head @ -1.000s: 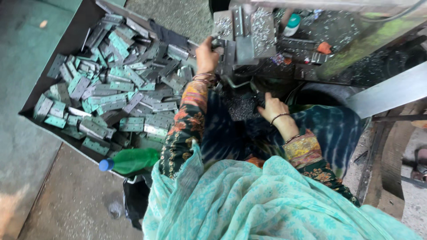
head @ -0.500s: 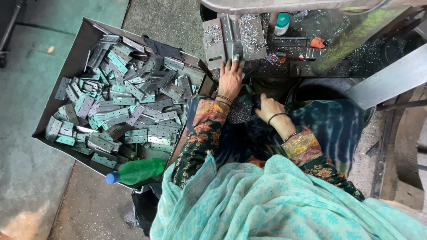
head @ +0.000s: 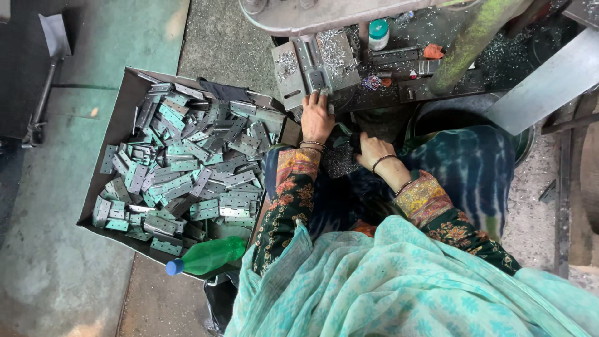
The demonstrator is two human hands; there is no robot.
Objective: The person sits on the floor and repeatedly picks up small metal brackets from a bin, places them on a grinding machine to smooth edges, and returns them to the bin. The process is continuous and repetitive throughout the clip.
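My left hand (head: 317, 117) reaches forward to a grey metal fixture (head: 315, 65) on the machine bed, and its fingertips grip a small metal hinge (head: 322, 93) at the fixture's front edge. My right hand (head: 372, 151) lies in my lap with its fingers curled down onto dark cloth speckled with metal shavings (head: 340, 163). What it holds, if anything, is hidden. Both wrists wear bangles and patterned sleeves.
A metal tray (head: 115, 134) at my left holds several grey and green hinges (head: 187, 168). A green plastic bottle with a blue cap (head: 206, 257) lies at its near corner. A small capped bottle (head: 378, 33) and shavings sit on the machine bed. A dark tub (head: 518, 140) stands at the right.
The view has swung so the tray and the machine sit further right and lower. My left hand went from the fixture's left side to its front edge. My right hand has stayed in my lap.
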